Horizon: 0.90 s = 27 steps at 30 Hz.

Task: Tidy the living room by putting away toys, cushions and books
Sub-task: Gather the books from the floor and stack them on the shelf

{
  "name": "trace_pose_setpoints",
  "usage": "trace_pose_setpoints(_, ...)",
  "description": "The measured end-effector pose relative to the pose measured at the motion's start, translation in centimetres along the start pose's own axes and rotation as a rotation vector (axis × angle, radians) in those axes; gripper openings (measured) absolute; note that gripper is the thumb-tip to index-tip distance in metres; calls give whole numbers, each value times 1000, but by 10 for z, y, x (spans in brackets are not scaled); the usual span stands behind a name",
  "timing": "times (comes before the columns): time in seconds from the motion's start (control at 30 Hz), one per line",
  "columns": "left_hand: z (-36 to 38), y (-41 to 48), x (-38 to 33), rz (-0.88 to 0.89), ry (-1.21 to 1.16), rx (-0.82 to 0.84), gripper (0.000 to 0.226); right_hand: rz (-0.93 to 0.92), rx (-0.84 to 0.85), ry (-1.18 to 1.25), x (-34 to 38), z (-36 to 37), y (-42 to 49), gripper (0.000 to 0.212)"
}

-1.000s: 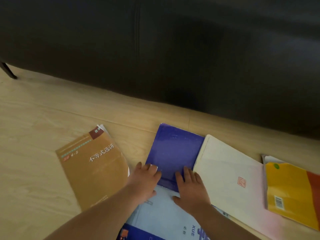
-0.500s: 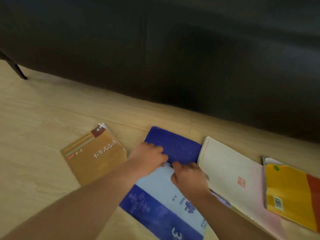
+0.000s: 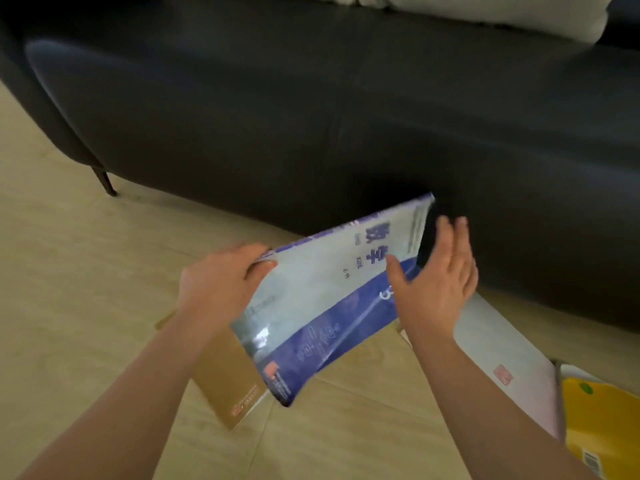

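My left hand [image 3: 221, 282] pinches the near-left edge of the blue book [image 3: 322, 306], thumb on the cover and fingers curled under, and holds it tilted in the air above the floor [image 3: 69, 271], in front of the sofa [image 3: 311, 98]. My right hand [image 3: 436, 285] is spread flat with straight fingers at the book's right side, thumb over the cover; it grips nothing, and I cannot tell whether the palm really touches the book. Something dark shows behind the far corner by my right fingers, maybe a second book, but it is too blurred to say. I judge the tidying barely begun: one book is picked up, none is put away that I can see. Three lie on the floor: the brown book [image 3: 228, 375] under my left wrist, the white book [image 3: 502, 358] just beyond my right forearm, and the yellow book [image 3: 602, 420] right beside it. A pale cushion [image 3: 485, 15] sits on the sofa; whether that is its place I cannot tell. No toys show, nor any shelf for the books
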State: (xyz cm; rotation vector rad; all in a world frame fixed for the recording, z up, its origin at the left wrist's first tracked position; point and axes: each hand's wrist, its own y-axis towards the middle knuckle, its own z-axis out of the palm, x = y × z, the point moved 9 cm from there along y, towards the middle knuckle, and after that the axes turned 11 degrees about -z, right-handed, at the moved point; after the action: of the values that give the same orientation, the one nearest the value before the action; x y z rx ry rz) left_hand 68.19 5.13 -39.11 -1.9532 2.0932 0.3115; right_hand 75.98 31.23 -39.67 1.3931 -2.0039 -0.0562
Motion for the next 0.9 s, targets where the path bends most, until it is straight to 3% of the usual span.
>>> trace_pose_setpoints(0.13,43,-18,35,-191,-498,176,21,581,-22,664,-33,42,-31,92)
trace_pose_setpoints(0.27,105,-64,44,-391,-759,415,14,779,81,701,-61,65,-83,100)
trace_pose_setpoints(0.33,136,-88,50,-467,-833,534,19,813,160,701,-78,71,-100,54)
trace_pose_setpoints(0.37,150,-98,53,-493,-815,592,19,779,237,641,-81,73,-106,28)
trace_pose_setpoints(0.43,178,-112,62,-542,-625,691,14,651,443,415,-86,82,-117,6)
trace_pose_setpoints(0.53,197,-108,72,-546,-261,663,20,590,671,187,-99,98,-138,16)
trace_pose_setpoints(0.6,191,-99,69,-521,-130,603,21,584,729,-23,-122,92,-145,33)
trace_pose_setpoints(0.7,181,-86,42,-304,45,522,36,517,764,-352,-152,69,-141,56)
trace_pose_setpoints(0.9,203,-86,-3,-93,65,645,38,456,898,-461,-179,75,-149,61)
